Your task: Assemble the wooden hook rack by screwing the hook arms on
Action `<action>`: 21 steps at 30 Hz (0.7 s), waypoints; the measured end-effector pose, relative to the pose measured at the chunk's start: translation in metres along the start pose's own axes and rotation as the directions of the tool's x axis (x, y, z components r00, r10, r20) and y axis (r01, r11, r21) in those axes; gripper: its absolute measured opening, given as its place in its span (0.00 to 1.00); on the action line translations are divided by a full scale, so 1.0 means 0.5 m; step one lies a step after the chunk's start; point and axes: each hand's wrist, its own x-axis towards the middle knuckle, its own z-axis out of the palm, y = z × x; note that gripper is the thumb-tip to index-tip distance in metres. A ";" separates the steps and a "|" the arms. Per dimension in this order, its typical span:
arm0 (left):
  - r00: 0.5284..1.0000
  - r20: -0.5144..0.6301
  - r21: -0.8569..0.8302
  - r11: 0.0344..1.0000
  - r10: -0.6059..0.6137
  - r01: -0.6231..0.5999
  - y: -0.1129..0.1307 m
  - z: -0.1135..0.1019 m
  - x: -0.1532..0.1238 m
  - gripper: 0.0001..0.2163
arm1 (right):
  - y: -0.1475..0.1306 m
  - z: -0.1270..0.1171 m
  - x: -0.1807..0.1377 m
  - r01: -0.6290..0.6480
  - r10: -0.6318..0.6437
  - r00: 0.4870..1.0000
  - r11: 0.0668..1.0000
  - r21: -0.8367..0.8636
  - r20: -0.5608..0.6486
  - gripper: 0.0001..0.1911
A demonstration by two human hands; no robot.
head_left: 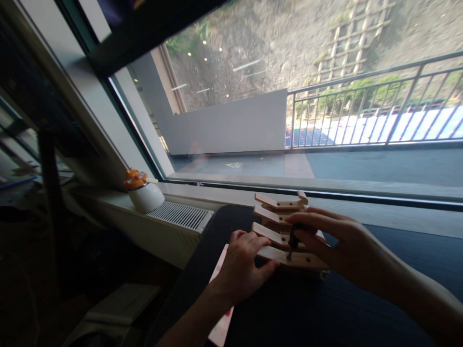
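A wooden hook rack (307, 260) lies on the dark table, with several pale curved hooks set side by side, their ends pointing left. My right hand (325, 236) is closed around the dark handle of a small screwdriver (293, 237). Its shaft points down, and the tip meets the nearest hook at a screw hole. Another dark hole shows to the right of the tip. My left hand (242, 260) grips the left end of that nearest hook between thumb and fingers. Part of the rack's right side is hidden behind my right hand.
A white card with red print (219, 332) lies under my left forearm. The black table (275, 313) meets the windowsill at the back. Left of it, a white container with an orange top (144, 195) stands by a vent grille (183, 215). A large window (231, 120) rises behind.
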 end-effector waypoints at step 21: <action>1.000 -0.009 0.004 1.000 0.013 -0.013 -0.005 0.005 -0.002 0.14 | -0.001 0.021 -0.001 -0.118 0.117 0.989 0.993 -0.010 -0.086 0.04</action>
